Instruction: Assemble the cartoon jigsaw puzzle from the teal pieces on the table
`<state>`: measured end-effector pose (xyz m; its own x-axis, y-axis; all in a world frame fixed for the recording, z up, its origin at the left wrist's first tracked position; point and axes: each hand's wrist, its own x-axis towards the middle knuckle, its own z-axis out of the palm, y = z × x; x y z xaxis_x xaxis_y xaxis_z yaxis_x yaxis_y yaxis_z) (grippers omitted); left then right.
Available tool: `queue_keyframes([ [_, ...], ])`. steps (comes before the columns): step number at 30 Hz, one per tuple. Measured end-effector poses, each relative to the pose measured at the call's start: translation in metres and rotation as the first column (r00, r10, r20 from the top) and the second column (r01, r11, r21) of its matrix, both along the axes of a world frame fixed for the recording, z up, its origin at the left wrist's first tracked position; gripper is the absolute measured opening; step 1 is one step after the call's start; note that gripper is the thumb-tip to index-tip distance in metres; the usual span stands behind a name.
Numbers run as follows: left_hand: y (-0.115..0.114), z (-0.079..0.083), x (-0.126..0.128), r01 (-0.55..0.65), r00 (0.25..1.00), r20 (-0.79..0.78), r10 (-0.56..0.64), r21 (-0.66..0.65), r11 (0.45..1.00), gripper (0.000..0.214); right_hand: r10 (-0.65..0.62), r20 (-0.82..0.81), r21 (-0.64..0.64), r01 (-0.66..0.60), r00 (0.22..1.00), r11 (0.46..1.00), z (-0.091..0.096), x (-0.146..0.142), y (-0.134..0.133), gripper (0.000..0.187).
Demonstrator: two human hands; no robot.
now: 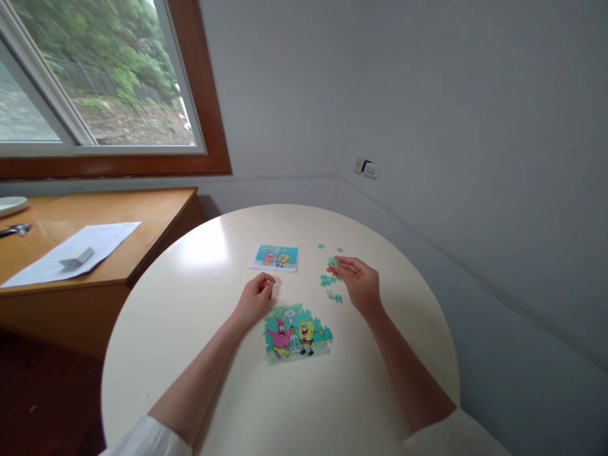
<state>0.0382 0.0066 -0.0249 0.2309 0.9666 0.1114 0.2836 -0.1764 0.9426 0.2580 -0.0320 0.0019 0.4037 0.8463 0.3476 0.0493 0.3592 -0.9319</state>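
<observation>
We're pinching a puzzle piece [332, 260], likely light, stiff and best edge-held, in our right hand [361, 284], left hand [255, 297] curling, grip unclear.

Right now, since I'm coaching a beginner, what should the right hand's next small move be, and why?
Probably carry its piece to the puzzle's stepped upper-right edge: the right hand already pinches that piece, and the puzzle lacks its upper-right corner, where the card shows plain teal.
</observation>
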Motion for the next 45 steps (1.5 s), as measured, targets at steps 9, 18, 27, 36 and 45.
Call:
queue_keyframes([
  [9,-0.0014,0.0017,0.0006,-0.006,1.0,0.012,0.006,-0.019,1.0,0.013,0.003,-0.012,0.002,-0.003,1.0,1.0,0.0005,-0.0002,-0.0003,0.033],
  [18,-0.0014,0.0038,0.0013,-0.006,1.0,0.026,0.007,-0.022,1.0,0.012,-0.002,0.011,-0.009,0.002,1.0,1.0,0.0013,-0.0005,-0.0012,0.036],
  [27,-0.0006,0.002,0.0005,-0.008,1.0,0.009,0.008,-0.008,1.0,0.013,-0.01,-0.003,-0.009,0.01,1.0,1.0,0.0026,-0.0013,-0.0014,0.036],
  [36,-0.0008,0.0017,0.0002,0.001,1.0,0.019,-0.001,-0.013,1.0,0.014,-0.012,-0.006,-0.013,0.012,1.0,1.0,0.0027,-0.0017,-0.0016,0.037],
  [45,0.0019,-0.0026,-0.0004,0.009,1.0,0.009,-0.009,0.01,1.0,0.014,-0.002,-0.025,-0.025,0.001,1.0,1.0,0.003,-0.0016,-0.0014,0.037],
])
